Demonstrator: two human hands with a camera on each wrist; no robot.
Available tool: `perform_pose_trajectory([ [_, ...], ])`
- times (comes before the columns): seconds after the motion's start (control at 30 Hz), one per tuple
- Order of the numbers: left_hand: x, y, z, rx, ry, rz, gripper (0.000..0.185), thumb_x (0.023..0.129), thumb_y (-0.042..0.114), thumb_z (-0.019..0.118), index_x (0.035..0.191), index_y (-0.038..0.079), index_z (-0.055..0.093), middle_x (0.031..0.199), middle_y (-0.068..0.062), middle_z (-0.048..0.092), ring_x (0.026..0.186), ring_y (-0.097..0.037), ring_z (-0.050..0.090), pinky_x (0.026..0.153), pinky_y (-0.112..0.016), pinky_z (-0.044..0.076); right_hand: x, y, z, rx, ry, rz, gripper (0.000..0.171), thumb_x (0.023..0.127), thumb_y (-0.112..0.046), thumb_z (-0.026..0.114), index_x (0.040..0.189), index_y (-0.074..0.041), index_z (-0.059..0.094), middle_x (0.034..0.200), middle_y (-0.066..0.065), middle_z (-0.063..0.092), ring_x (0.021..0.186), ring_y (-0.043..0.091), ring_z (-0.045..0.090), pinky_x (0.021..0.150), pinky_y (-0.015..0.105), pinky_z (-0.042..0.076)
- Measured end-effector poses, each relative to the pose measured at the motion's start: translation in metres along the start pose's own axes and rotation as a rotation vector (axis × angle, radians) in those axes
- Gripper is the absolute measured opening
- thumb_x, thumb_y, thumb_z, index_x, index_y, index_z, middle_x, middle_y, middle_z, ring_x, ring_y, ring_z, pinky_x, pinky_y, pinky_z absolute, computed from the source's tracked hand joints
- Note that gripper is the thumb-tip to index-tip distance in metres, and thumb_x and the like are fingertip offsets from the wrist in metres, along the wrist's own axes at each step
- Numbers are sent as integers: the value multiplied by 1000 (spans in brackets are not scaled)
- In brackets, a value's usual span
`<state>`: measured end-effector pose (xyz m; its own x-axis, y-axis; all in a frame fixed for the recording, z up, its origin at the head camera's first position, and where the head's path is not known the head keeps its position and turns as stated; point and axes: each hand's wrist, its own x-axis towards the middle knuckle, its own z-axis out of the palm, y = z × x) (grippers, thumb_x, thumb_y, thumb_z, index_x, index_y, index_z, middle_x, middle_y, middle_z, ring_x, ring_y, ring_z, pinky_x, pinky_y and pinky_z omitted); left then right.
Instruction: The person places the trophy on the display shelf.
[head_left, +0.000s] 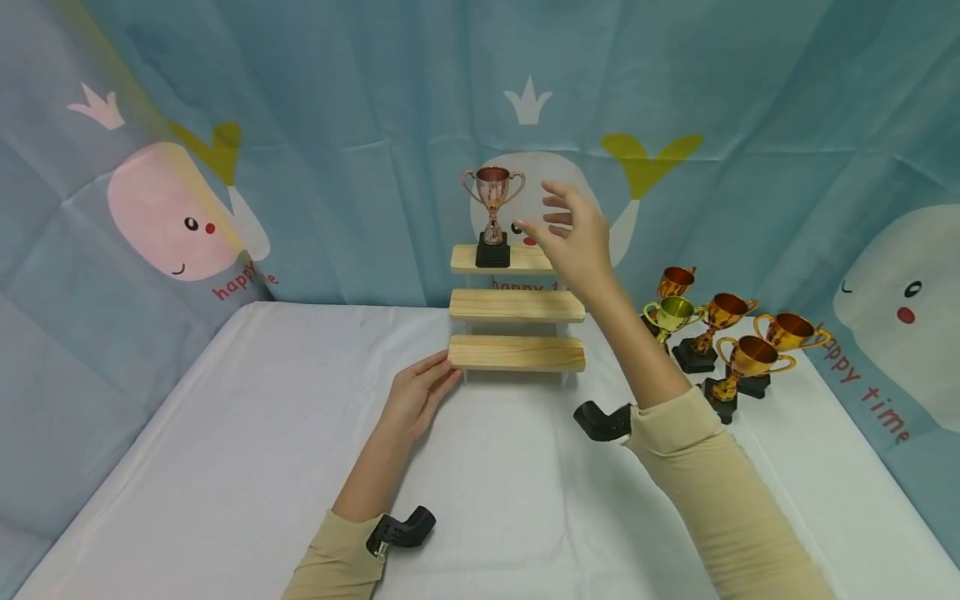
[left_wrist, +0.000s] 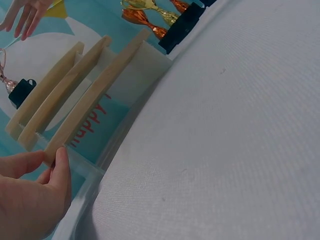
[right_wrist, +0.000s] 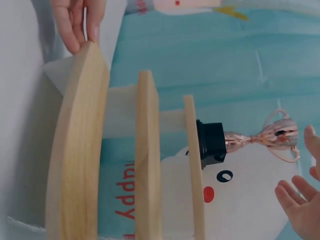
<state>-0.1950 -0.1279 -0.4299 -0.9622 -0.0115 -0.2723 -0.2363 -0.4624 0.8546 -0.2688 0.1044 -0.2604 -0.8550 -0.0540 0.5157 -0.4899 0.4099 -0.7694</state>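
Note:
A rose-gold trophy cup [head_left: 492,187] with a black base stands upright at the left of the top board of a three-step wooden display stand [head_left: 517,353]. My right hand [head_left: 577,237] is raised to the right of this trophy, fingers spread and apart from it, with nothing in its grasp. At the stand's lower left, my left hand [head_left: 422,392] pinches the end of the lowest board between thumb and fingers, as the left wrist view shows [left_wrist: 37,195]. The right wrist view shows the trophy [right_wrist: 250,140] sideways, with the right hand's fingertips near its cup.
To the right of the stand, several trophies crowd together on the white cloth [head_left: 300,433]: a yellow-gold one [head_left: 672,313] and orange-gold ones such as the front one [head_left: 752,357]. A blue curtain [head_left: 360,225] with whale prints hangs right behind the stand.

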Motion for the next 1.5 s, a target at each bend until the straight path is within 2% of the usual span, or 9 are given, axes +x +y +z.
perform_pose_trajectory([
  [0.13,0,0,-1,0,-2,1,46,108,-7,50,153,-13,42,154,-27,46,120,-20,63,108,-25,58,-10,1,0,5,9,-20,60,98,-16,79,150,0,54,143,24,62,129,40,62,112,48,57],
  [0.47,0,0,-1,-7,-9,-3,46,109,-6,49,154,-13,41,155,-28,45,136,-30,54,109,-25,57,-36,9,-5,10,36,-35,56,98,-13,78,148,1,56,142,26,61,128,42,61,114,48,56],
  [0.83,-1,0,1,1,-4,4,46,109,-6,50,153,-12,42,154,-27,46,131,-27,57,108,-25,57,-64,16,-19,-42,58,-40,54,98,-11,77,148,-2,58,141,21,62,127,40,61,114,49,55],
  [1.27,0,-2,0,-3,6,4,45,108,-5,51,152,-12,44,153,-27,48,133,-28,57,108,-25,58,-89,29,-32,-128,81,-45,53,97,-10,78,146,1,59,142,24,62,129,44,60,113,56,54],
  [1.5,1,-2,0,-3,18,-6,44,108,-5,52,152,-11,45,152,-26,49,135,-30,56,107,-25,58,-99,36,-41,-182,103,-14,54,97,-10,78,146,0,58,142,24,62,129,45,60,112,57,54],
])
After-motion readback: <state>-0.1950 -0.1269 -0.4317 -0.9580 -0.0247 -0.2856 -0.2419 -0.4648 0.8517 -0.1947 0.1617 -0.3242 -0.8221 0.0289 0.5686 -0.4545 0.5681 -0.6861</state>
